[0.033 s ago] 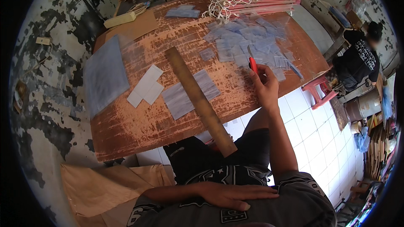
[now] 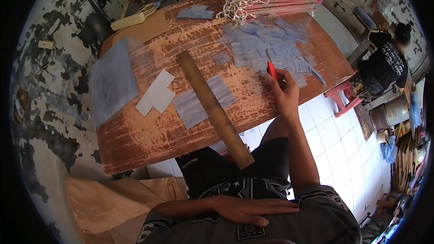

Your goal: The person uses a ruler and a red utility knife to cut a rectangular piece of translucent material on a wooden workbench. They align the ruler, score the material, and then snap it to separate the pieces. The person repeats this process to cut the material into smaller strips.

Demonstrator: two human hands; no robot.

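My right hand (image 2: 285, 91) is closed around a red-handled utility knife (image 2: 271, 68), its blade pointing away over the edge of a heap of clear plastic pieces (image 2: 253, 47). Flat against my shirt rests my left hand (image 2: 246, 208), fingers stretched out and holding nothing. A long brown ruler (image 2: 205, 95) lies slantwise over a bluish plastic sheet stack (image 2: 192, 110), with its near end sticking out past the table edge above my lap. Left of that sheet are white rectangular pieces (image 2: 156, 92). One small clear square (image 2: 221, 58) lies apart from the heap.
The worn brown table (image 2: 131, 147) also bears a large plastic sheet stack (image 2: 115, 79) at left, a small stack (image 2: 195, 12), cardboard (image 2: 149, 27), a pale power strip (image 2: 129, 21), and red bundles with white cords (image 2: 280, 2). A person (image 2: 389, 58) sits at right near a red stool (image 2: 341, 99).
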